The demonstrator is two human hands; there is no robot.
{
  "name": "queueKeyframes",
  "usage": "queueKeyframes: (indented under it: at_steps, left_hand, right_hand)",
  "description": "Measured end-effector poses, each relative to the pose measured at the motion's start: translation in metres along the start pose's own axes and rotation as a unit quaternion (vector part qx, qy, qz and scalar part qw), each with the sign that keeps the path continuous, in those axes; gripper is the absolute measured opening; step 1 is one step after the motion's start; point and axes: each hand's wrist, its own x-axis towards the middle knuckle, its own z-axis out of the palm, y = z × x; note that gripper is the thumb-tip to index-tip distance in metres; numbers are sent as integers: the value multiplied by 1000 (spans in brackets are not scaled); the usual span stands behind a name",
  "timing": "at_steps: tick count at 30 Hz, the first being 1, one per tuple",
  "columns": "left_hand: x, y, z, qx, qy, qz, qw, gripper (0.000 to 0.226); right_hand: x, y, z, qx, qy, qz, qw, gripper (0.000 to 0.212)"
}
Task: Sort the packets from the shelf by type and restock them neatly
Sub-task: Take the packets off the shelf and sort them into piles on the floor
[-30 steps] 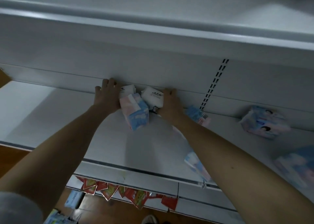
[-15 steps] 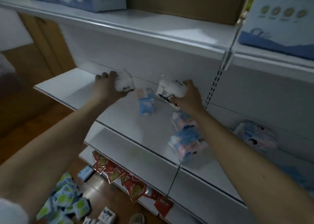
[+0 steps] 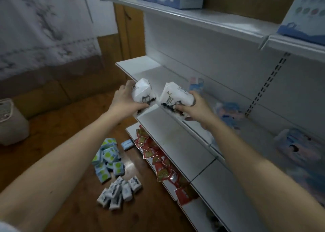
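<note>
left hand [image 3: 123, 100]: curled round a white packet [image 3: 143, 93], held above the shelf edge [image 3: 154, 112]
right hand [image 3: 197, 108]: grips a second white packet [image 3: 175, 98], tilted, near the first
arms: both outstretched, bare
blue-pink packets [image 3: 228, 108]: on the shelf, blurred
floor piles [image 3: 112, 175]: green-dotted, white, well below
red sachets [image 3: 158, 158]: lower shelf, print unreadable

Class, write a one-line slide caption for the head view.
Left hand and right hand each grip a white black-printed packet before the white metal shelf.
</note>
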Motion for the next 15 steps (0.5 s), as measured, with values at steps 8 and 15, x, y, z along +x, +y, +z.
queueKeyframes:
  at_steps: [8, 15]
  left_hand:
    - [-78, -133, -52, -23, 37, -135, 990, 90]
    - [-164, -272, -66, -50, 17, -275, 960, 93]
  right_hand:
    - [-22, -11, 146, -7, -127, 29, 991, 51]
    - [-54, 21, 295, 26, -204, 111, 972, 48]
